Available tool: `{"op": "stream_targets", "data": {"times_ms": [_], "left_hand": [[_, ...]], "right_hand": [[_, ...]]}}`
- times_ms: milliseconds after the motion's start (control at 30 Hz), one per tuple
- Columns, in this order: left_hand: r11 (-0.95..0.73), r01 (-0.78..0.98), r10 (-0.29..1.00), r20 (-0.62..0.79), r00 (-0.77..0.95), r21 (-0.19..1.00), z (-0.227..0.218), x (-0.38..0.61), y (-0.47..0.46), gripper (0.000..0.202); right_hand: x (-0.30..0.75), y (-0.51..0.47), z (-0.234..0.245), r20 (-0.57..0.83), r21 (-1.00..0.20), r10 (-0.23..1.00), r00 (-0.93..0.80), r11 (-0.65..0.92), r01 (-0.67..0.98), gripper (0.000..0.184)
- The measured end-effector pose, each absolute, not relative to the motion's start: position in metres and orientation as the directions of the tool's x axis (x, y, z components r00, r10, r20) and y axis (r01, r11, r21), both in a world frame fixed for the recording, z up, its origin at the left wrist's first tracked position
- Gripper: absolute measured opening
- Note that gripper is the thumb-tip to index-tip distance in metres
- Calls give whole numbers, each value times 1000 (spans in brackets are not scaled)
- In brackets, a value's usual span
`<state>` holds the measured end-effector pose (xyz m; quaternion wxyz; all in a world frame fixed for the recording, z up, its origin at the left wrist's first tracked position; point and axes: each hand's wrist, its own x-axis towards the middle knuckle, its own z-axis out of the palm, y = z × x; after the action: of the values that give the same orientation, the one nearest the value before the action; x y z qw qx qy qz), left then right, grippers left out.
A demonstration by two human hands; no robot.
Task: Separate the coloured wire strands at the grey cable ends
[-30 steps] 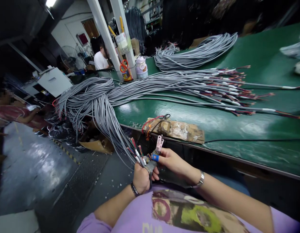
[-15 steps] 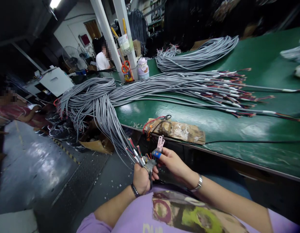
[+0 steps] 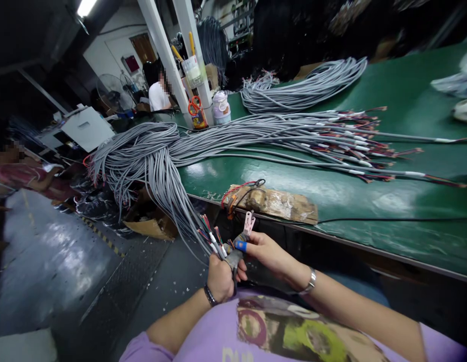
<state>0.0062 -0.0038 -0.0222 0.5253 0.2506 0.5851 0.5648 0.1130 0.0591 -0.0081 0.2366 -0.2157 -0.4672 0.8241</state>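
Partly inside L grip [image 3: 219, 279]: cable ends [image 3: 212, 235]

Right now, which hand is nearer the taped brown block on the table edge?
Right. The right hand sits just below the block; left hand is lower-left, gripping grey cable ends.

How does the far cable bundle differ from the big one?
The far bundle lies curved on the table; the big bundle drapes off its edge to the left hand. The big bundle holds more cables than the far bundle. Both are gray with colored ends.

Grey cables [image 3: 182, 213], stripped col. ends fanned up; pink tool [image 3: 249, 221] beside.
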Motion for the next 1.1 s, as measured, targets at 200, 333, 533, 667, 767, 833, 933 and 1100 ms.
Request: {"op": "stream_targets", "data": {"times_ms": [200, 333, 533, 667, 767, 833, 933, 1100], "left_hand": [[221, -331, 867, -341, -365, 917, -19, 6, -4, 35], [205, -354, 863, -339, -374, 913, -18, 6, -3, 33], [161, -358, 861, -309, -405, 920, -19, 3, -3, 27], [154, -348, 859, -300, -414, 925, -18, 5, -4, 28], [158, -342, 853, -302, -425, 926, -17, 5, -3, 33], [157, -349, 844, -309, -439, 924, -16, 5, -2, 36], [146, -371, 828, -318, -461, 917, -15, 4, -1, 36], [139, -369, 832, -311, -460, 919, -16, 5, -2, 35]], "right_hand": [[107, 51, -8, -97, -819, 650, -754, -483, -311, 32], [108, 52, -11, -139, -824, 676, -724, -484, -294, 34], [118, 60, -20, -279, -884, 754, -595, -444, -147, 35], [117, 55, -12, -186, -872, 679, -710, -448, -200, 34], [115, 52, -8, -146, -863, 673, -725, -445, -240, 35], [115, 51, -11, -159, -870, 696, -700, -434, -235, 36], [116, 52, -22, -196, -888, 730, -655, -416, -197, 38], [115, 55, -29, -217, -901, 754, -620, -399, -170, 37]]}}
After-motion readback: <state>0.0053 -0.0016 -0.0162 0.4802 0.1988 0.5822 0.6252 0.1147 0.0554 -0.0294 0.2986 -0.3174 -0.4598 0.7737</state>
